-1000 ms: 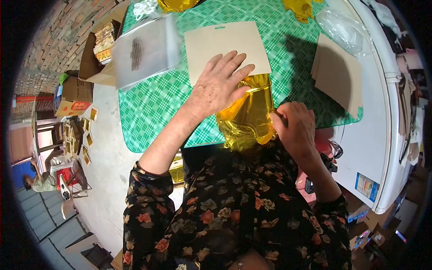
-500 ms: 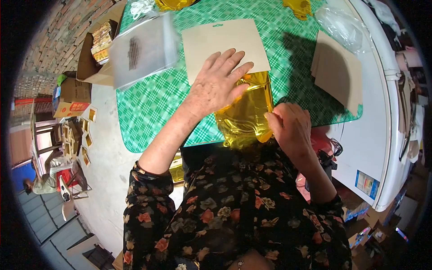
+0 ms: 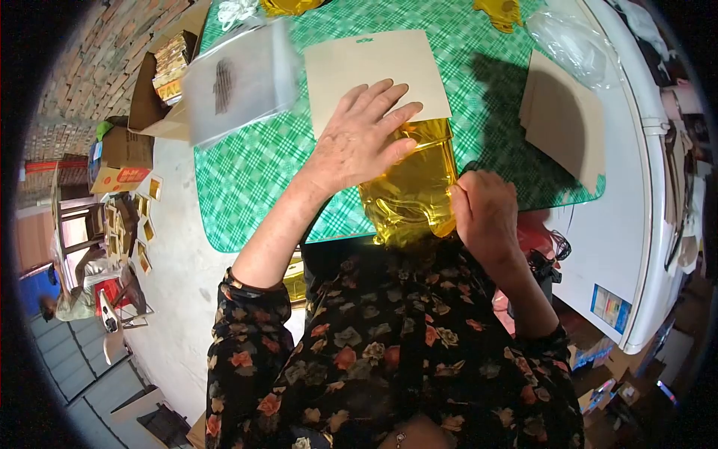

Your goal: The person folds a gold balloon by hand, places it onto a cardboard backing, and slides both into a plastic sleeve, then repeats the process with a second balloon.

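A beige card [image 3: 374, 63] with a small hanger slot at its top lies on the table. Shiny gold foil [image 3: 413, 183] extends from the card's lower edge toward my body, crumpled at its near end. Flat across the card and the upper left of the foil rests my left hand [image 3: 360, 142], fingers outstretched and holding nothing. My right hand [image 3: 488, 213] is closed at the foil's right edge, thumb against the bent fingers, pinching the foil near its lower right corner. The fingertips on the far side are hidden.
A green checked cloth [image 3: 247, 194] covers the table. Clear plastic sleeves [image 3: 254, 82] lie at the left, and more beige cards [image 3: 565, 123] at the right beside a crumpled clear bag [image 3: 568, 45]. A white appliance [image 3: 598, 232] borders the right side. A person [image 3: 78, 288] is far left.
My right hand has shifted very slightly to the right at the foil's edge. My left hand stays flat in the same place on the card and foil.
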The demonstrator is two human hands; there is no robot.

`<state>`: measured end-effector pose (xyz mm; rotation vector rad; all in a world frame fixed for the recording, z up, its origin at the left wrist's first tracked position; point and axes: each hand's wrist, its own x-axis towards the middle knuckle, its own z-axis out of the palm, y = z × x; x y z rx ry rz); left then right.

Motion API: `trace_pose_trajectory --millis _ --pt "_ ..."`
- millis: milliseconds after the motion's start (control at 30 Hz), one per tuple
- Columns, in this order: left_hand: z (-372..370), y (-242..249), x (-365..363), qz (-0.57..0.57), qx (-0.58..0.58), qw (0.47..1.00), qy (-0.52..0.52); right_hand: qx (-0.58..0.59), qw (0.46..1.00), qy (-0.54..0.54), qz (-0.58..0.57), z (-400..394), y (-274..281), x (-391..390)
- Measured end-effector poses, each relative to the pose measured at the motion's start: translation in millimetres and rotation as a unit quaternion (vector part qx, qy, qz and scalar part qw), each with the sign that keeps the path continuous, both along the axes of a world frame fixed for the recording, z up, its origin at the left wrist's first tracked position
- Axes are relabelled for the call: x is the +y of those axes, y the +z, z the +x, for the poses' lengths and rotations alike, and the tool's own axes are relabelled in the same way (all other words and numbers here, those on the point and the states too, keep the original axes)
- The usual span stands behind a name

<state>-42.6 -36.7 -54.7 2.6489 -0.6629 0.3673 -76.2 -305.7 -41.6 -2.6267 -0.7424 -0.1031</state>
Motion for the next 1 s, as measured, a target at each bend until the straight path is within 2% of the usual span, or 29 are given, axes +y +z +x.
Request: trace_pose_trajectory --millis 400,800,833,933,1000 --pt "-0.6 2.5 -1.4 -0.007 -0.030 1.000 -0.006 -0.033 0.997 -0.029 -0.059 1.1 -1.7 4.8" --pt "-0.6 1.7 -1.4 0.028 -0.012 1.000 0.001 -0.094 0.985 -0.051 -0.133 7.2 0.8 2.6" --pt "-0.7 2.1 -1.7 0.029 -0.012 1.000 0.001 -0.108 0.984 -0.047 -0.131 8.7 3.1 4.8" --pt "-1.1 2.7 -2.1 0.031 -0.013 0.999 0.001 -0.204 0.978 0.042 -0.024 18.9 2.5 14.2" --pt "-1.0 1.6 -1.9 0.031 -0.015 0.999 0.001 -0.141 0.982 0.120 -0.043 17.0 9.0 19.8"
